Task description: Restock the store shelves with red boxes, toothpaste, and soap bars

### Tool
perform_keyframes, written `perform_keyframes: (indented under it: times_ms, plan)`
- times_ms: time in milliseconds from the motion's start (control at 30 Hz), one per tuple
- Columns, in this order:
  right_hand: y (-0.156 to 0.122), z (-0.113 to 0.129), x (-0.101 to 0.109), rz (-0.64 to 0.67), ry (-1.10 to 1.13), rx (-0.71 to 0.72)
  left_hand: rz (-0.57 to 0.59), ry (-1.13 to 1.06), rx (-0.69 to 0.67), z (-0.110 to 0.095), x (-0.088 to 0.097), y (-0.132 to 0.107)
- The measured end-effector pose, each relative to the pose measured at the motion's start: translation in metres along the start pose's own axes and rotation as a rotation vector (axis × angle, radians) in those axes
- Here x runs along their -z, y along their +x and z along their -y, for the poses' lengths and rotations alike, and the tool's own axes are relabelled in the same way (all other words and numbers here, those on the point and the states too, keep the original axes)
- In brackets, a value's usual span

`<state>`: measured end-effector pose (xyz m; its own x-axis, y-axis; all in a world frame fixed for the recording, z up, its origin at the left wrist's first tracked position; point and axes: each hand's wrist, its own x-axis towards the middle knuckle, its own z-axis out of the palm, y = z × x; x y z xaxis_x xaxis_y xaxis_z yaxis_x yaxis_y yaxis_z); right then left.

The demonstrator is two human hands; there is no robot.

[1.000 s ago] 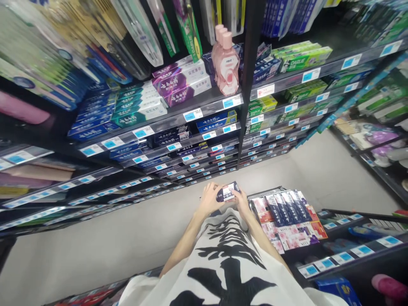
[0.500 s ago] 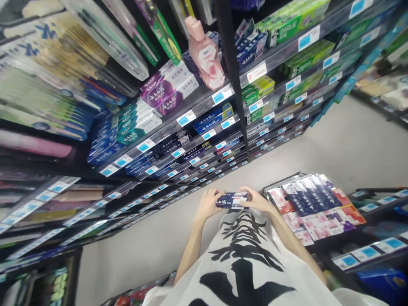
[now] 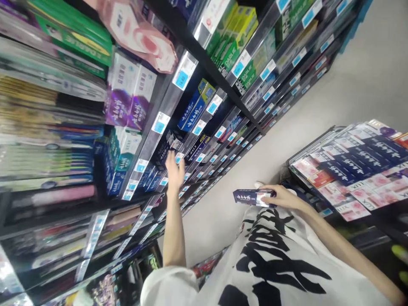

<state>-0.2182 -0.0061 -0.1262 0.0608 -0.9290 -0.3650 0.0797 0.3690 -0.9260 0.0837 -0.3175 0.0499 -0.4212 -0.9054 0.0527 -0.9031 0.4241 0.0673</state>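
Note:
My right hand (image 3: 276, 196) grips one end of a dark blue and white toothpaste box (image 3: 247, 196), holding it level in front of my shirt. My left hand (image 3: 174, 172) is raised at the shelf on the left, fingers stretched out and thumb apart. It holds nothing that I can see. Its fingertips overlap the shelf edge by some dark toothpaste boxes (image 3: 163, 153); whether they touch is unclear. Above these, blue and yellow toothpaste boxes (image 3: 195, 106) lie on the same tier.
Purple and white boxes (image 3: 127, 93) and a pink bottle (image 3: 137, 34) fill the upper shelf, beside hanging packs. Green Darlie boxes (image 3: 232, 46) sit past a black upright (image 3: 223, 80). At right stands a display of stacked boxes (image 3: 357, 170). Grey floor (image 3: 216, 212) runs between.
My left hand has let go of the toothpaste box and moved up and left to the shelf. The box stays in my right hand, shifted right. The view has turned and come closer to the shelf.

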Motion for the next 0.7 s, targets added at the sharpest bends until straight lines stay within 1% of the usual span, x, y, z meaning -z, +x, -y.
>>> perform_keyframes:
  times_ms: [67,133,167,233,300,367,500,600,700]
  plan:
    - [-0.007,-0.004,0.005,-0.004,-0.006,-0.046,-0.036,0.046,0.065,0.015,0.007,0.04]
    - [-0.011,-0.002,0.009,-0.017,0.017,-0.069,-0.036,0.056,0.123,0.024,0.009,0.072]
    - [-0.011,0.001,0.011,-0.027,0.042,-0.072,-0.031,0.056,0.153,0.027,0.008,0.084]
    - [-0.009,0.013,0.013,-0.046,0.118,-0.057,-0.018,0.043,0.195,0.029,0.001,0.098]
    - [0.0,0.031,0.013,-0.06,0.212,-0.029,-0.032,0.023,0.218,0.03,-0.009,0.101]
    - [0.016,0.055,0.011,-0.074,0.284,-0.009,-0.076,0.008,0.239,0.029,-0.021,0.1]
    - [0.065,0.111,0.0,-0.148,0.348,0.062,-0.174,-0.01,0.284,0.031,-0.038,0.097]
    - [0.105,0.158,-0.019,-0.196,0.368,0.165,-0.227,-0.037,0.297,0.035,-0.044,0.098]
    - [0.141,0.201,-0.047,-0.214,0.346,0.219,-0.274,-0.071,0.31,0.034,-0.047,0.098]
